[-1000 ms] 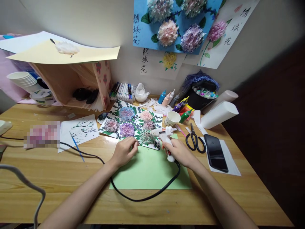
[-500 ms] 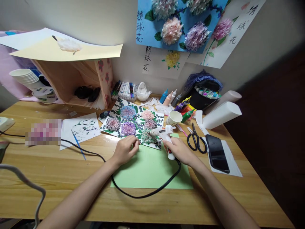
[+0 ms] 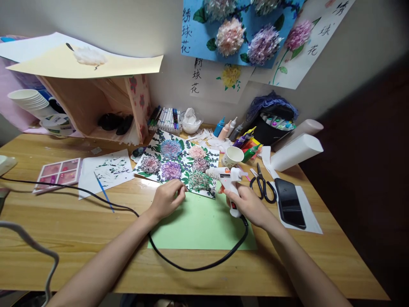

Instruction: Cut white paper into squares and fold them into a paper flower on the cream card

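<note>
While the right hand [image 3: 247,204] grips the white glue gun [image 3: 227,179] by its handle, the left hand [image 3: 166,198] pinches something too small to tell.
Gun nozzle points to nine o'clock over the flower collage [image 3: 179,164]; left fingertips press the collage's six-o'clock edge, above green paper [image 3: 198,226]; black cord [image 3: 204,264] trails toward six; scissors [image 3: 262,185] lie at three o'clock.

White glue gun [image 3: 227,177], green paper [image 3: 198,224]

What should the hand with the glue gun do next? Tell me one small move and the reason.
Probably lower the nozzle of the glue gun leftward onto the greenish paper flower. The right hand holds the gun with its nozzle just above and right of that flower, not visibly touching it, while the left hand pinches at the flower picture beside it, seemingly steadying it.
</note>
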A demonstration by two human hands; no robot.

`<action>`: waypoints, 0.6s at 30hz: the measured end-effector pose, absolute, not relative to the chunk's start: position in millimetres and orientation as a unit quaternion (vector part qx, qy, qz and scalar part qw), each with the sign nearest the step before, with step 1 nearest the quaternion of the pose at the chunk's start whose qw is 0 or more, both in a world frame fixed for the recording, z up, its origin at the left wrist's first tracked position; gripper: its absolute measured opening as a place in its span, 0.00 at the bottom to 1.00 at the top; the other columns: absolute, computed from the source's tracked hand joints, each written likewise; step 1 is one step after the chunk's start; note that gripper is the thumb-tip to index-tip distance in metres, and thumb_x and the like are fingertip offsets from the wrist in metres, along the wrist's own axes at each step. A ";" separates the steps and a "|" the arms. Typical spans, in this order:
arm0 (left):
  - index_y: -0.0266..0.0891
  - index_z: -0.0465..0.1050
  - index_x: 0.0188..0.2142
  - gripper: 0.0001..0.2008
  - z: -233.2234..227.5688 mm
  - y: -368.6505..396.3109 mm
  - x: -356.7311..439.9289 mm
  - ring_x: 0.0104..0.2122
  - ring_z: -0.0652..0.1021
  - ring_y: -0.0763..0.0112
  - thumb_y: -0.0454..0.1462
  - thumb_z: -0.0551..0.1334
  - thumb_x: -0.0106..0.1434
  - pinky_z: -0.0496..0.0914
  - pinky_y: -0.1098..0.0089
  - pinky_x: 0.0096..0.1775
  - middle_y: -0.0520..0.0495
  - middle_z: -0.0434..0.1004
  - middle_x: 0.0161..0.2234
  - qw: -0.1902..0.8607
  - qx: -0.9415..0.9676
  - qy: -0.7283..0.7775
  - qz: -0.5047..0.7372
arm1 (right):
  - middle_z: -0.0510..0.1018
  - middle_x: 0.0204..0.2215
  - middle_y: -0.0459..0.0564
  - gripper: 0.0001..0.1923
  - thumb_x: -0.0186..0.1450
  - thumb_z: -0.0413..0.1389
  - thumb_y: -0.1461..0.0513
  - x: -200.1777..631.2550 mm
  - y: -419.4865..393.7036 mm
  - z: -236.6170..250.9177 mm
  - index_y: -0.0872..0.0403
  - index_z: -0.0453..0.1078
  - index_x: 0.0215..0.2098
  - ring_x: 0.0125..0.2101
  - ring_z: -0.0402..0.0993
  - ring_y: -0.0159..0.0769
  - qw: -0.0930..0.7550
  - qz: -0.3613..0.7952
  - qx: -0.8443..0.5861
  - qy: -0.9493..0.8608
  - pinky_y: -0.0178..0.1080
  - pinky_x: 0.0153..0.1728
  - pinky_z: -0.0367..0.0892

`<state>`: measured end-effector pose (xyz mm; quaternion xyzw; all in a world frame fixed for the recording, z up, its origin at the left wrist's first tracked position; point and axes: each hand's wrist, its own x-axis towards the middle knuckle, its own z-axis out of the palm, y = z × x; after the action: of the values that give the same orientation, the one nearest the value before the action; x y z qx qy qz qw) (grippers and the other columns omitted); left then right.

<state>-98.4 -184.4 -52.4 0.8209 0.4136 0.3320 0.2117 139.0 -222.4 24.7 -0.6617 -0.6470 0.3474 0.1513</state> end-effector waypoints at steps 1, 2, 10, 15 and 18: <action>0.38 0.65 0.28 0.09 -52.6 -184.3 -98.4 0.27 0.68 0.73 0.34 0.50 0.63 0.61 0.72 0.31 0.50 0.69 0.26 0.211 0.821 0.413 0.332 | 0.69 0.17 0.47 0.23 0.62 0.43 0.49 139.4 -224.6 23.3 0.56 0.64 0.19 0.21 0.67 0.34 0.150 0.349 -0.661 -0.647 0.35 0.25 0.58; 0.38 0.65 0.28 0.10 -52.8 -184.3 -98.5 0.27 0.68 0.73 0.34 0.50 0.63 0.61 0.72 0.31 0.50 0.69 0.26 0.211 0.821 0.413 0.333 | 0.69 0.17 0.47 0.23 0.62 0.44 0.49 139.8 -226.4 21.5 0.56 0.65 0.19 0.21 0.67 0.34 0.147 0.352 -0.663 -0.644 0.35 0.25 0.58; 0.38 0.66 0.28 0.09 -52.9 -184.2 -99.0 0.27 0.68 0.74 0.34 0.50 0.63 0.62 0.72 0.32 0.50 0.69 0.26 0.209 0.821 0.416 0.330 | 0.69 0.18 0.47 0.21 0.63 0.44 0.52 140.1 -227.6 6.8 0.57 0.68 0.23 0.23 0.67 0.35 0.142 0.375 -0.658 -0.637 0.35 0.27 0.58; 0.38 0.66 0.28 0.10 -52.3 -184.4 -98.5 0.26 0.68 0.74 0.34 0.49 0.63 0.61 0.72 0.31 0.50 0.68 0.25 0.206 0.820 0.418 0.333 | 0.69 0.18 0.46 0.21 0.63 0.44 0.52 139.7 -226.5 6.3 0.57 0.68 0.24 0.24 0.67 0.36 0.147 0.381 -0.655 -0.636 0.35 0.27 0.58; 0.38 0.66 0.29 0.10 -51.8 -184.4 -98.5 0.26 0.67 0.74 0.34 0.49 0.63 0.61 0.72 0.31 0.50 0.68 0.25 0.206 0.820 0.417 0.333 | 0.70 0.18 0.47 0.21 0.63 0.44 0.52 139.3 -226.5 6.8 0.57 0.67 0.22 0.23 0.67 0.36 0.141 0.372 -0.656 -0.642 0.35 0.27 0.58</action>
<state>-98.5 -184.4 -51.8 0.8202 0.4173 0.3329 0.2058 139.3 -226.5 6.8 -0.6557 -0.6415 0.3722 0.1412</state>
